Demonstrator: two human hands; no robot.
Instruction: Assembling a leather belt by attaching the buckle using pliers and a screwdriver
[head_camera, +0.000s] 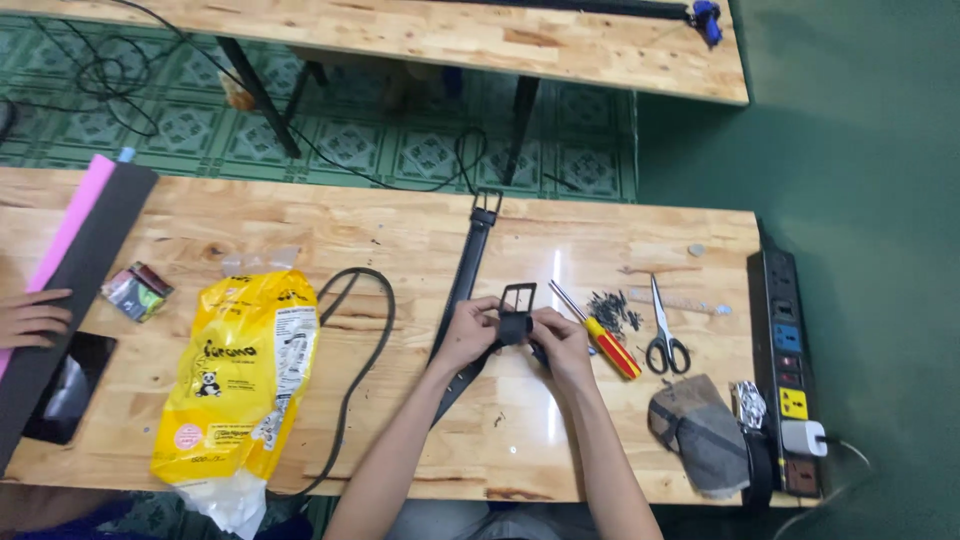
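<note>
Left hand: (468, 325) raised just above the wooden table (420, 240), forearm entering from 6 o'clock, fingers closed on the black belt end (515, 328).
Right hand: (560, 338) brought in from 5 o'clock, fingers pinched on the same belt end, at its right side.
Buckle: (518, 297) black rectangular frame, held upright at 12 o'clock of the hands.
Second belt: (468, 275) laid flat, running toward 12 o'clock behind the hands.
At 3 o'clock: screwdriver (598, 332), small screws (612, 308), scissors (662, 335), power strip (785, 350).
At 9 o'clock: yellow bag (240, 375), another person's hand (30, 318).
</note>
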